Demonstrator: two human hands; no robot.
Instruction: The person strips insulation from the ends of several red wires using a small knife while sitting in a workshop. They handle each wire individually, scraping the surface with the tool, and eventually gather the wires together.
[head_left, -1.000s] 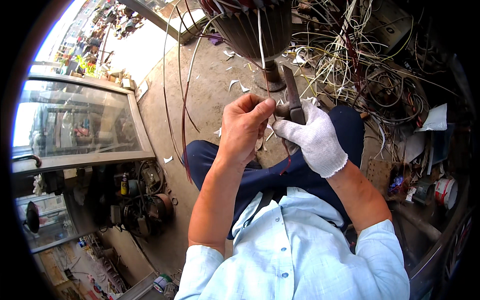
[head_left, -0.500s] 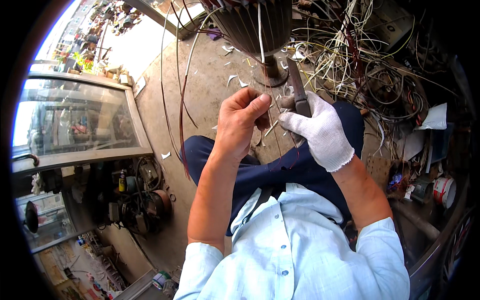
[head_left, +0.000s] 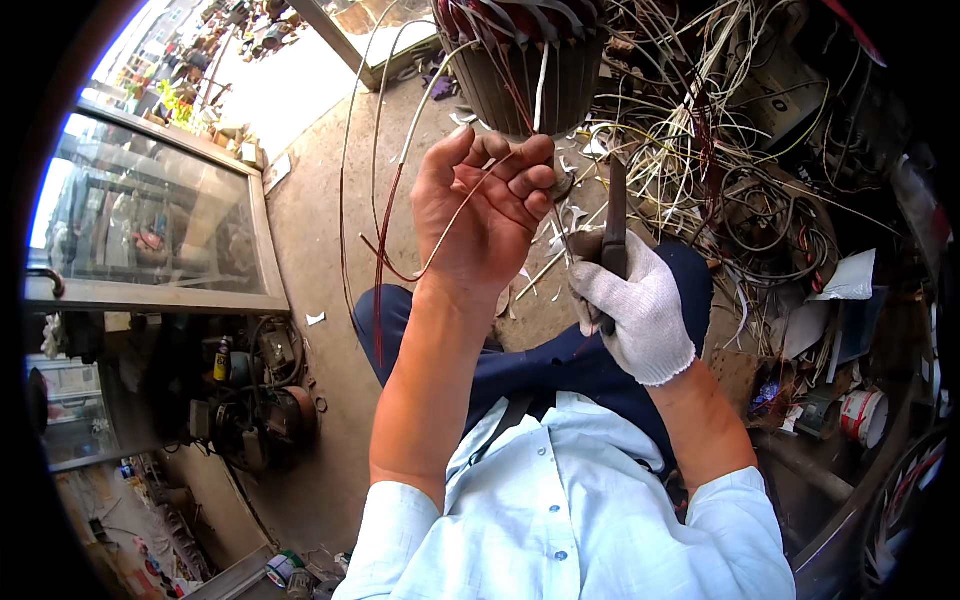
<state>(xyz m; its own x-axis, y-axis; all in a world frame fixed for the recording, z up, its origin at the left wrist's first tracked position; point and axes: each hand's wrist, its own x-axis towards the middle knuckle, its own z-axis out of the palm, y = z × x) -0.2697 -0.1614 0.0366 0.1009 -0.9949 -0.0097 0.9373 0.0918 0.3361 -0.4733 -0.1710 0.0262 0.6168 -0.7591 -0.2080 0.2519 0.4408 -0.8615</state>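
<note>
My left hand (head_left: 478, 215) is bare, palm up, its fingers curled at the lower end of a white insulating sleeve (head_left: 543, 85) and pinching thin copper wires. One loose copper wire (head_left: 460, 212) loops across the palm and past the wrist. The sleeve hangs from a dark, ribbed motor stator (head_left: 520, 82) with red-brown windings on top. In a white knit glove, my right hand (head_left: 640, 315) grips a dark, narrow tool like a knife (head_left: 617, 205), blade pointing away from me. A thin wire runs down beside its thumb; whether the glove touches it I cannot tell.
More sleeved leads (head_left: 404, 150) hang left of the stator. A tangle of wires (head_left: 700, 110) lies at the right, with coiled cable (head_left: 770, 195) beside it. A glazed door (head_left: 160, 215) stands at the left, with machine parts (head_left: 265, 410) below. White scraps (head_left: 316, 320) dot the floor.
My left hand has moved up to the sleeve's end and turned palm up, a wire now across it. The gloved hand with the knife-like tool has come slightly down.
</note>
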